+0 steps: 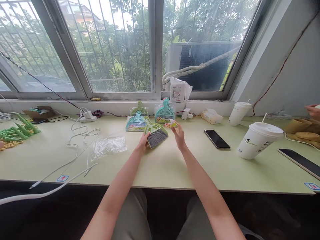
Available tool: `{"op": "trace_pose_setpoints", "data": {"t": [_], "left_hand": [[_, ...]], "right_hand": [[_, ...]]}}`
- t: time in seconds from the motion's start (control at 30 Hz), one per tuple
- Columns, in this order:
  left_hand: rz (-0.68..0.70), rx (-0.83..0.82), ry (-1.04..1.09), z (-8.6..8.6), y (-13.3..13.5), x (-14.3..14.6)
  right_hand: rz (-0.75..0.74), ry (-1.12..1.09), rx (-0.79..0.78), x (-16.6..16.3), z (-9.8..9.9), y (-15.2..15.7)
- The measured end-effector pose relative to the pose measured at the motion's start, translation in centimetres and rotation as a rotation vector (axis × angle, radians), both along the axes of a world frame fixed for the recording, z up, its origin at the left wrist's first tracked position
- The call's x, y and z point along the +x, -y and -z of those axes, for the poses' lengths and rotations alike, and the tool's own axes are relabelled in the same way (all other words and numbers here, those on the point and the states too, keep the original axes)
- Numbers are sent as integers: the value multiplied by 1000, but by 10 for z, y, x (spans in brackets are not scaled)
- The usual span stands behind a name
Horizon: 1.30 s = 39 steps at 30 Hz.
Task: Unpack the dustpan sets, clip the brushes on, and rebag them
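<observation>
My left hand (143,141) is closed on a small green hand brush with grey bristles (156,133), held just above the pale green table (175,166). My right hand (178,135) pinches a small colourful paper label (171,124) beside the brush. Behind them lie three packaged brush-and-dustpan sets: a teal one (136,122), a green one (139,109) and another teal one (164,113). An empty clear plastic bag (109,146) lies left of my left hand.
A black phone (216,139) and two white lidded cups (257,140) (239,113) stand to the right. White cables (75,156), a power strip (87,116) and green plastic pieces (17,131) are on the left. Another person's hand (313,110) shows at far right.
</observation>
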<state>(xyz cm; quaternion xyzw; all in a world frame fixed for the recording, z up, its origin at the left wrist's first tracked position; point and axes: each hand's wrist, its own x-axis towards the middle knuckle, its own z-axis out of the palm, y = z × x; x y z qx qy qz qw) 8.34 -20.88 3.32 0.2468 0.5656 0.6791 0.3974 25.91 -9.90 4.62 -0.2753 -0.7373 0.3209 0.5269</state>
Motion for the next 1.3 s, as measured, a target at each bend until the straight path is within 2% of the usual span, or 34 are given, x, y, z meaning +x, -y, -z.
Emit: {"op": "trace_pose_setpoints", "data": {"t": [0.07,0.17,0.27,0.4,0.53,0.67,0.77,0.8,0.87,0.93,0.97,1.13,1.3], "left_hand": [[49,62,-14,-2,1,10],[123,124,-19,-4,1,23],[118,118,-26,-4,-1,27],[69,149,3,-2,-4,24],[7,181,2,2,-8,22],[-19,223,48,1,-8,24],[5,310,112,-2,-8,22],[19,342,121,-2,-8,21],[43,379,117,-3,-8,19],[60,384,88,-4,-7,18],[69,380,65,-5,-6,18],[100,379,-76,-13,-2,20],[93,413,-145,-16,-5,20]], "right_hand": [[-37,95,69,-12,4,13],[-27,431,88,-25,17,26],[-1,693,105,-29,28,29],[-29,824,46,-30,31,28],[-58,830,30,-34,32,29],[23,615,-49,-34,28,32],[113,260,-285,-32,21,37],[81,145,-402,-32,19,39],[-116,-38,-635,-33,17,41],[-341,-181,-786,-35,18,42],[-404,-245,-831,-37,20,41],[-468,-423,-951,-39,25,37],[-502,-474,-935,-36,20,37]]}}
